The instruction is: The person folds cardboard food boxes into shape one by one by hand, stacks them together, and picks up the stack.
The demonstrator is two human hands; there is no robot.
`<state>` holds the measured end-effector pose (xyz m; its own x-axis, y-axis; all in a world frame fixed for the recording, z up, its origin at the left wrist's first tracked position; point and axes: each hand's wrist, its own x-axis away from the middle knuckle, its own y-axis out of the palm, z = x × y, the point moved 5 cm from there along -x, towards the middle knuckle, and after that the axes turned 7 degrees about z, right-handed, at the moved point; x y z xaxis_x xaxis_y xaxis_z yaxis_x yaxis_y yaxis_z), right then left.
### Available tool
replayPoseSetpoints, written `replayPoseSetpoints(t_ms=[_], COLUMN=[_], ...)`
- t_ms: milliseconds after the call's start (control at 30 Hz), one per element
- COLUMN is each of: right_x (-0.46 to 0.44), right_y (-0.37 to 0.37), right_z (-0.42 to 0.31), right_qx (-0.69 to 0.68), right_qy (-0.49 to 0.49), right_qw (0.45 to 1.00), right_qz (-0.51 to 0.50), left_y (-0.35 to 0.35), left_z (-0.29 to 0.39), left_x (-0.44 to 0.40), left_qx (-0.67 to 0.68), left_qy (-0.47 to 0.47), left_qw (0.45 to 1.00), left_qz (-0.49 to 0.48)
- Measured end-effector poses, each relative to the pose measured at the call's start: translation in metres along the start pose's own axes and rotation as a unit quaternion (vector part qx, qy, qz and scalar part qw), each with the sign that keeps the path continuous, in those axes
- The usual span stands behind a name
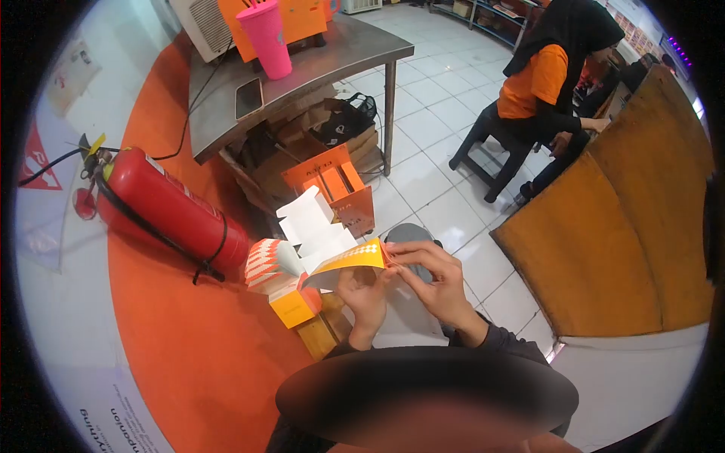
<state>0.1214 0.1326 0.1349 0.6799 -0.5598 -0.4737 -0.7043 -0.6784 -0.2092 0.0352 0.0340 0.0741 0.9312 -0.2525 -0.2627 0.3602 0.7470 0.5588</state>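
Observation:
A yellow and orange paperboard piece (353, 257) with a white pattern is held up in front of the body. My left hand (364, 300) has its fingers closed on its lower side, partly hidden behind the board. My right hand (438, 283) pinches its right end between thumb and fingers. Just left of the hands stand nested red-and-white patterned cartons (266, 260). White opened cartons (310, 220) lie behind the board. Below them is a yellow box (293, 308).
A red fire extinguisher (170, 204) stands at the left. A metal table (332, 57) holds a pink tumbler (267, 38) and a phone (249, 99). An orange box (336, 181) sits below it. A person in orange (540, 83) sits at the right behind a wooden panel (604, 241).

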Motion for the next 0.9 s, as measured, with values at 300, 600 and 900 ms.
replayPoseSetpoints(t_ms=[300,600,900], right_x=[0.007,-0.015,-0.002], right_y=[0.001,-0.030,-0.024], right_z=[-0.017,0.054,0.057], right_qx=[0.090,-0.158,-0.234], right_qy=[-0.139,0.081,0.189], right_qw=[0.986,0.974,0.953], right_qz=[0.013,0.140,-0.049], left_y=[0.021,0.003,-0.027], left_z=[0.018,0.020,-0.003], left_x=[-0.010,-0.031,-0.042], left_qx=[-0.024,-0.161,-0.046], left_qy=[0.020,0.000,-0.090], left_qw=[0.999,0.985,0.993], left_qz=[-0.025,-0.055,-0.057])
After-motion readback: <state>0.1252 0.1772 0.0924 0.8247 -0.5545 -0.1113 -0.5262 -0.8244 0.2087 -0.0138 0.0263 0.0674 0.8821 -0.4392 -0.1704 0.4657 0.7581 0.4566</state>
